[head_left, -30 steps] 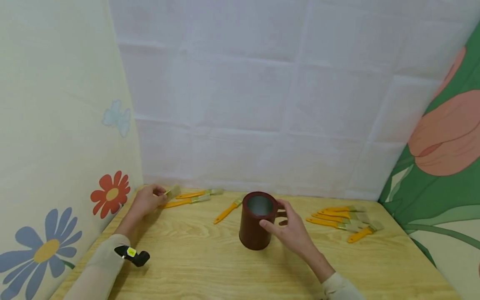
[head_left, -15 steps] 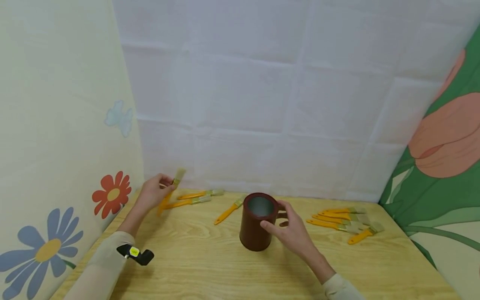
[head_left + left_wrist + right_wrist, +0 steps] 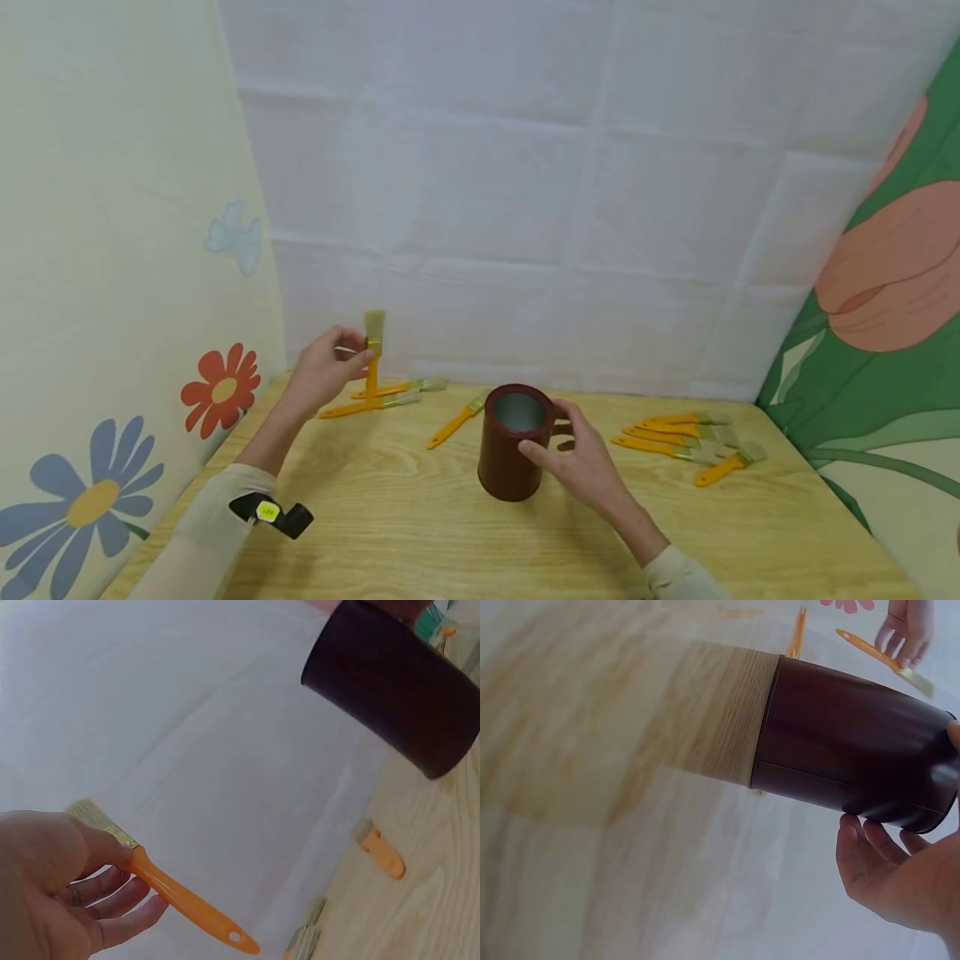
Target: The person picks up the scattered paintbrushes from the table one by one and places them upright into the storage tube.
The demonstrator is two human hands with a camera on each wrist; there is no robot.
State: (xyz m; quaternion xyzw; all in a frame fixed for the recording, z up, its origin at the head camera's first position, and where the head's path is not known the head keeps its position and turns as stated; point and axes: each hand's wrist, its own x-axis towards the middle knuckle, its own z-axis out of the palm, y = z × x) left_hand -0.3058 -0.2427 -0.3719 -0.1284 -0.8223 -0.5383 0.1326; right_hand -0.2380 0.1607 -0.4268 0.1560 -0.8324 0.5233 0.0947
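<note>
Pinching flat-bristled brush [image 3: 372,372] in left hand [image 3: 325,365], left of frame centre; gripping smooth cylindrical mug [image 3: 510,460] with right hand [image 3: 587,467], lower centre, partly hiding handle [image 3: 562,429].

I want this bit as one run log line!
left hand: pinches paintbrush, bristles up | right hand: holds maroon mug, upright | other paintbrushes: lying on table

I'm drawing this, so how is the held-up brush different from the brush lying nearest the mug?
The held-up brush points nearly straight up; the lying brush rests flat on the table. The left grip pinches the held-up brush; nobody touches the lying brush. Both are orange-handled and pale-bristled.
</note>
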